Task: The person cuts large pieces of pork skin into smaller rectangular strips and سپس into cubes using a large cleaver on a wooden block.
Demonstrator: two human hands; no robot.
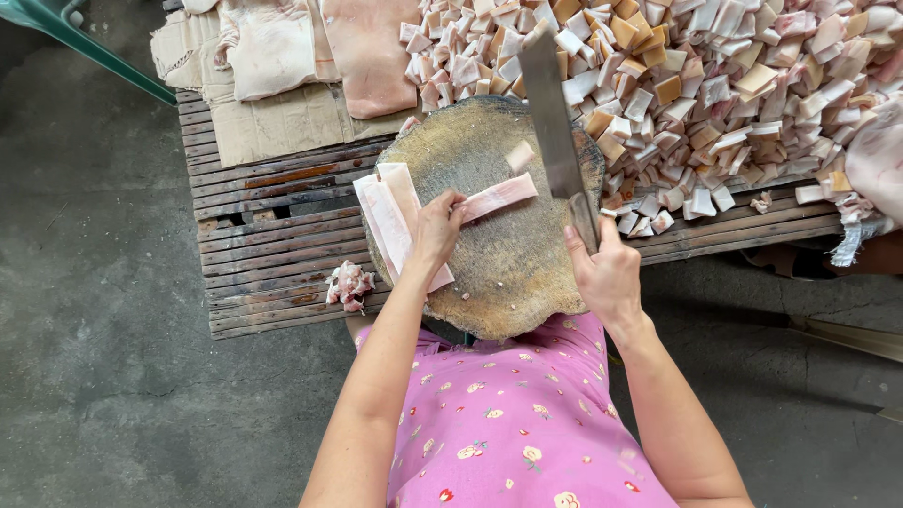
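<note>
A round, worn wooden chopping block (489, 273) sits in front of me on a slatted wooden platform (263, 245). My left hand (437, 229) presses down on a pale pink strip of pork skin (499, 197) lying across the block. Several more strips (388, 216) are stacked at the block's left edge, partly under my wrist. My right hand (604, 273) grips the handle of a large cleaver (552, 118), whose blade is raised over the block's right side, just past the strip's end. A small cut piece (519, 155) lies near the blade.
A big heap of cut pork cubes (715, 85) covers the platform behind and right of the block. Large uncut slabs (310, 47) lie on cardboard (273, 127) at the back left. A small scrap pile (349, 285) sits on the slats at left. Concrete floor surrounds.
</note>
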